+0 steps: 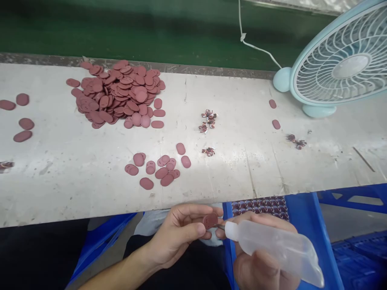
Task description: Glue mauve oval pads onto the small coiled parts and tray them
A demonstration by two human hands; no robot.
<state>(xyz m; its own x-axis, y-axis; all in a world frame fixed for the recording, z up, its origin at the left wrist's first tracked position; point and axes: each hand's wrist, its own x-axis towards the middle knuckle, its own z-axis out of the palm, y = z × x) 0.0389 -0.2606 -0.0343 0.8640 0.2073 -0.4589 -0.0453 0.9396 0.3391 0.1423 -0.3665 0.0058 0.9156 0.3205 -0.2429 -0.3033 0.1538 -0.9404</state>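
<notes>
My left hand (184,227) is closed on a reddish-brown oval disc (210,220), pinched between thumb and fingers just below the table's front edge. In my right hand (260,257) lies a translucent squeeze bottle (273,245) with a white cap, its thin dark nozzle (220,226) pointing left at the disc. The nozzle tip is at or very near the disc's lower edge; I cannot tell if they touch. Several loose oval discs (161,173) lie on the table ahead of my hands, some overlapping and some with small holes.
A big heap of the same discs (121,94) is at the back left. Small dark-and-white pieces (208,121) lie mid-table. A light blue fan (338,64) stands at right with a white cord (256,47). Below the edge, a blue crate (314,237) holds rows of small parts (261,206).
</notes>
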